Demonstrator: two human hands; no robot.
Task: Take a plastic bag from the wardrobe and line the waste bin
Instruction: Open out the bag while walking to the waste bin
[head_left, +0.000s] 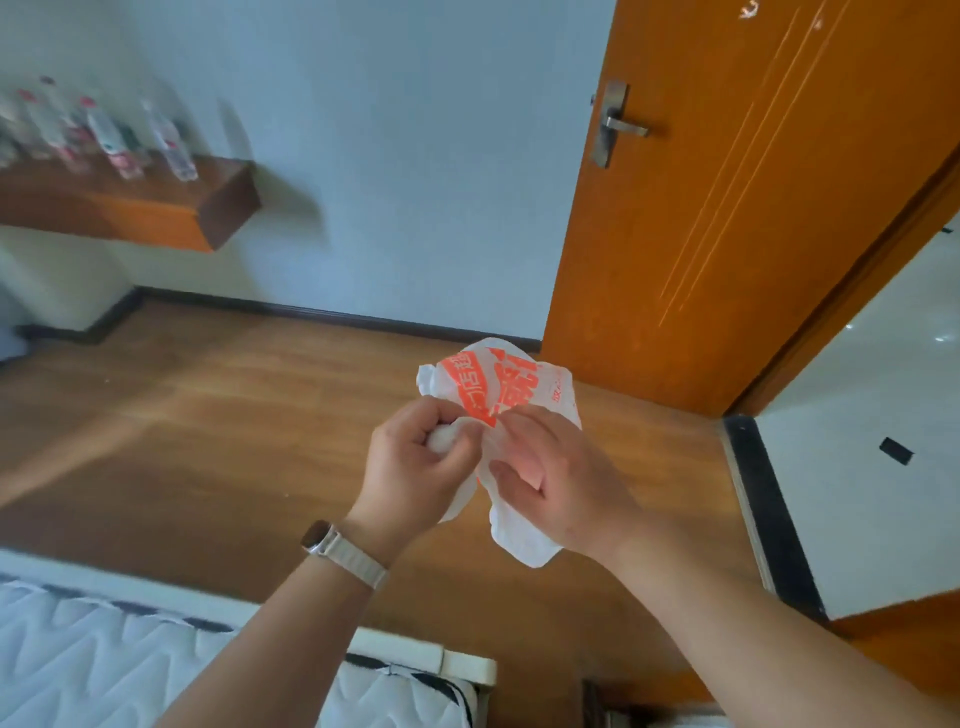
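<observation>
A crumpled white plastic bag (511, 387) with orange-red printed characters is held up in front of me over the wooden floor. My left hand (415, 467), a watch on its wrist, is closed around a bunched part of the bag on the left side. My right hand (561, 483) pinches the bag's right side, fingers curled into the plastic, with a loose flap hanging below it. Neither a waste bin nor a wardrobe is in view.
An orange wooden door (727, 208) stands open at the right, with white tiled floor (872, 441) beyond it. A wall shelf (156, 208) carrying several water bottles hangs at the left. A white mattress corner (104, 665) lies at the bottom left.
</observation>
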